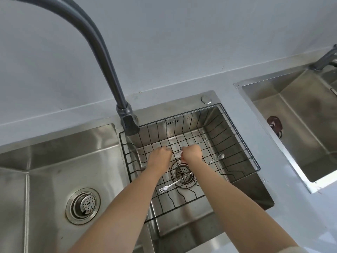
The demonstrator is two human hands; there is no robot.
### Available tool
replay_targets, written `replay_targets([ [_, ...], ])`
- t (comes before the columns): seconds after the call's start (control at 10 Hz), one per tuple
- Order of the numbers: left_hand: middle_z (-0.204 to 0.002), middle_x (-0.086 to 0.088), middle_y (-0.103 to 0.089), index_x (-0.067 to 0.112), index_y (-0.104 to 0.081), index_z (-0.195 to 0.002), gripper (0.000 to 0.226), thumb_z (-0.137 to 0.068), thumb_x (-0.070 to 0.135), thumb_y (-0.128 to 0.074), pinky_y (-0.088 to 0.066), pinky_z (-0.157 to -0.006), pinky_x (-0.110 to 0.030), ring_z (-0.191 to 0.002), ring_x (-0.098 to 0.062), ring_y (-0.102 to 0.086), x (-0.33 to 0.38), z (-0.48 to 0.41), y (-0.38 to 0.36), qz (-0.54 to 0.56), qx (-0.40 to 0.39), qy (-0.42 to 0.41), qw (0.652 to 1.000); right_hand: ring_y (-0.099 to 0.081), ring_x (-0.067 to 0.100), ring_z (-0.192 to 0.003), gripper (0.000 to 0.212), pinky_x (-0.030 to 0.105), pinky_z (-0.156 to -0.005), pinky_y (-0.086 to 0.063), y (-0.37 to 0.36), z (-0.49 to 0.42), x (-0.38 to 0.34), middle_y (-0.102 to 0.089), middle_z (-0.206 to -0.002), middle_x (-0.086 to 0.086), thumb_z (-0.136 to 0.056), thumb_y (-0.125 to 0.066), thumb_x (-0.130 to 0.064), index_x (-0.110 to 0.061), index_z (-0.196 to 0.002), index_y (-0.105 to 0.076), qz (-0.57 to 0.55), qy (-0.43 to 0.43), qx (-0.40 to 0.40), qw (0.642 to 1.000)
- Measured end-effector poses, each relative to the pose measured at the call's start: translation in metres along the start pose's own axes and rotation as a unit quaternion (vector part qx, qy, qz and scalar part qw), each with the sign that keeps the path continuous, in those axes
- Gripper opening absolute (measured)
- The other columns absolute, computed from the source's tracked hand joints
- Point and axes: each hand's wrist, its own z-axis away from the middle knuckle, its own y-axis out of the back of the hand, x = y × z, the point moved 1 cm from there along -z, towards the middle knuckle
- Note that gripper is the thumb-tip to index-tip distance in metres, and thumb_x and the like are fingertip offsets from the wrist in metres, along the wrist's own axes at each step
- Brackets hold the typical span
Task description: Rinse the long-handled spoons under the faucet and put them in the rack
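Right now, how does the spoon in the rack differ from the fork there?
The spoon ends in a rounded bowl; the fork ends in tines. The spoon lies right of the right hand, bowl pointing away; the fork lies nearer the person, across the drain, tines pointing left. Both are silvery, loose in the black wire rack; the left hand and right hand pinch another utensil.

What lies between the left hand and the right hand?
In the head view, a thin metal utensil spans the gap from the left hand to the right hand; both seem to pinch it. Its kind is too blurred to tell.
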Motion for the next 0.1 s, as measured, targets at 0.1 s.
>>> replay_targets([
  [0.1,-0.119,-0.011,-0.057,0.005,-0.053,-0.114,0.024,-0.093,0.011,-0.045,-0.045,-0.084,-0.035,-0.111,-0.027,-0.053,-0.0006,0.0107,0.0073,0.015,0.045,-0.026,0.999,-0.047,0.022,-0.062,0.029,0.027,-0.057,-0.036,0.0069,0.0229,-0.0054,-0.049,-0.063,0.007,-0.092,-0.041,-0.013,-0.006,-0.064,-0.045,0.075,0.086,0.027,0.993],
])
